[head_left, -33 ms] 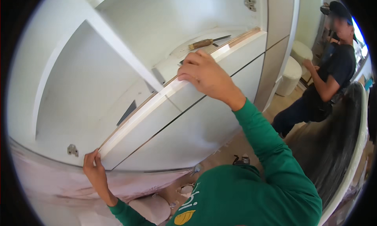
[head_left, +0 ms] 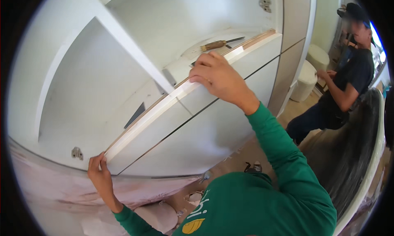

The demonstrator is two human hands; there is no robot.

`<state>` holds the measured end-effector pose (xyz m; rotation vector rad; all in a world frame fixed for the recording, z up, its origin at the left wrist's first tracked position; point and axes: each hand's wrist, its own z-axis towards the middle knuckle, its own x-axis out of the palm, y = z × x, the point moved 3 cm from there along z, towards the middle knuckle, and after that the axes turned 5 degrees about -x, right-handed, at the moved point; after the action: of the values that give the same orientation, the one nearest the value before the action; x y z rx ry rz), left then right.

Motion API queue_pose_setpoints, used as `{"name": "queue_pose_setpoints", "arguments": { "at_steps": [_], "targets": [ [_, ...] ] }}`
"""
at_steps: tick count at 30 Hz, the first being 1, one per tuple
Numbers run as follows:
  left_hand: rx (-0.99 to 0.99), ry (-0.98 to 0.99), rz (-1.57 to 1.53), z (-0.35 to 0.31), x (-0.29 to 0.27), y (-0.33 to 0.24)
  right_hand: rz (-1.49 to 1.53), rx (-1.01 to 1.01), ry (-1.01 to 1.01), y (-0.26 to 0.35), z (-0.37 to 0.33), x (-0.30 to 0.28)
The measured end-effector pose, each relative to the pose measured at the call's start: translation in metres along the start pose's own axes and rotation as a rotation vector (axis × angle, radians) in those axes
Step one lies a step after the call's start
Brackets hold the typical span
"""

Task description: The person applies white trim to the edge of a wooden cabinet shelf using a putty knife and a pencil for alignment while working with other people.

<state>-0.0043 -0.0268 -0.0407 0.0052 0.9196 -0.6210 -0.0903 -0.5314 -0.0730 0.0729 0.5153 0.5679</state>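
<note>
A thin white edging strip (head_left: pixel 141 125) lies along the front edge of the open cabinet's floor. At its lower left end my left hand (head_left: pixel 99 174) pinches it between thumb and fingers at the cabinet corner. Further up, my right hand (head_left: pixel 219 78) is closed over the same edge, thumb in front and fingers curled over the top; its fingertips are partly hidden. Just beyond my right hand, a wooden-handled tool (head_left: pixel 213 45) with a narrow dark blade rests on the cabinet floor. Bare wood (head_left: pixel 260 40) shows along the edge at the right.
White drawer fronts (head_left: pixel 197 133) run below the edge. An upright divider (head_left: pixel 127 49) splits the cabinet, and metal hinges (head_left: pixel 77 153) sit near its sides. A dark triangular piece (head_left: pixel 135 115) lies inside. At right stand a person in black (head_left: pixel 349 80) and a plastic-covered dark surface (head_left: pixel 344 158).
The whole view has shifted slightly. Both my hands keep their places on the strip, and the tool lies where it was.
</note>
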Motion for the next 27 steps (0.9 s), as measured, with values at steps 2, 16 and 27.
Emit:
{"name": "queue_pose_setpoints", "arguments": {
  "at_steps": [2, 16, 27],
  "targets": [
    [-0.041, -0.003, -0.028, -0.001, 0.001, -0.001, 0.001, 0.016, 0.001, 0.003, -0.001, 0.002],
    [-0.026, 0.004, -0.01, -0.005, -0.003, -0.002, -0.074, 0.002, -0.042, 0.015, 0.001, 0.002],
    [0.421, -0.033, -0.106, -0.04, 0.057, -0.19, -0.208, -0.018, 0.045, 0.101, -0.027, -0.031]
  ]
}}
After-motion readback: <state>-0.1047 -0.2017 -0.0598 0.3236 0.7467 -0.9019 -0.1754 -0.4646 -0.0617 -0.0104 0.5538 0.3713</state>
